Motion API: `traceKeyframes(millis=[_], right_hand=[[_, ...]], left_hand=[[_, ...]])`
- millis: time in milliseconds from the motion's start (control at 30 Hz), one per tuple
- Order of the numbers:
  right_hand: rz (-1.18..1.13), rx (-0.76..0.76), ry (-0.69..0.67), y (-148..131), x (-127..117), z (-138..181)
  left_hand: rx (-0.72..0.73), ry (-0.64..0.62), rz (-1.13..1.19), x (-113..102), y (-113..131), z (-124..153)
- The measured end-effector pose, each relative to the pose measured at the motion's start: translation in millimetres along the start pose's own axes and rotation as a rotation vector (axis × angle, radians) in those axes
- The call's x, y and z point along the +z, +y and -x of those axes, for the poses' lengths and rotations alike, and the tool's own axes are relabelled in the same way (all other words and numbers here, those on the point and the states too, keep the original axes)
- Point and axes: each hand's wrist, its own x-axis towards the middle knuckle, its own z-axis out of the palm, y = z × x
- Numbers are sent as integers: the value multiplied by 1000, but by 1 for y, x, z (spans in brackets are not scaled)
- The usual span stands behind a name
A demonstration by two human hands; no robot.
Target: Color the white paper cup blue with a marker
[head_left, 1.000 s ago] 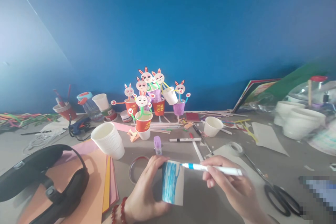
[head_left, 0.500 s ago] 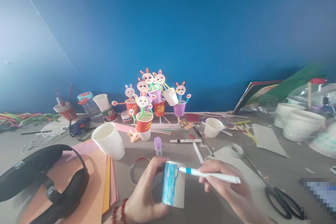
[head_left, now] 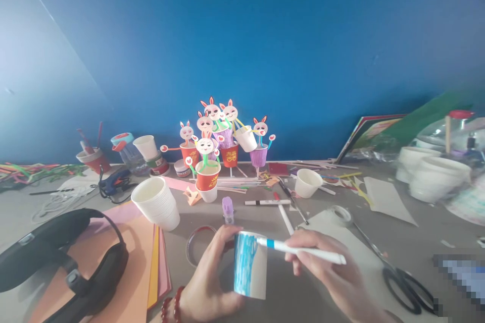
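Observation:
Wrapped round a paper cup (head_left: 250, 267) from the left, my left hand (head_left: 214, 275) holds it by rim and base; red beads circle that wrist. Streaky blue colour covers the cup's left side, while its right side is white. In my right hand (head_left: 322, 262) is a white felt-tip pen (head_left: 308, 251) with a blue band, pinched between thumb and fingers. Its tip meets the cup near the rim, at the edge of the blue area. Just behind the cup stand a purple glue bottle (head_left: 228, 209) and a roll of tape (head_left: 197, 246).
Rabbit-faced cup figures (head_left: 206, 146) stand at the back by the blue wall. A stack of white cups (head_left: 157, 204), coloured paper (head_left: 129, 257) and a black headset (head_left: 102, 282) lie left. Scissors (head_left: 407, 287), a tape roll (head_left: 341, 215) and more white cups (head_left: 439, 176) are right.
The pen tip has shifted slightly upward and left along the cup, toward the rim. My left hand keeps the cup almost still.

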Motion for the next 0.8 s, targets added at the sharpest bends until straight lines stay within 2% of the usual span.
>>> traceKeyframes(millis=[67,200,300,567,733,800], right_hand=[[-7,16,16,2,-1,0],[-56,-42,-46,6,-3,0],[36,-82,-16,6,-3,0],[16,-40,29,1,0,0],[-48,-28,-33,2,1,0],[-31,-34,-13,2,1,0]], left_hand=[[2,2,10,0,-1,0],[12,9,58,1,-1,0],[6,33,49,0,-2,0],[11,26,75,0,-2,1],[0,41,114,1,-4,2],[-7,43,143,2,-7,3]])
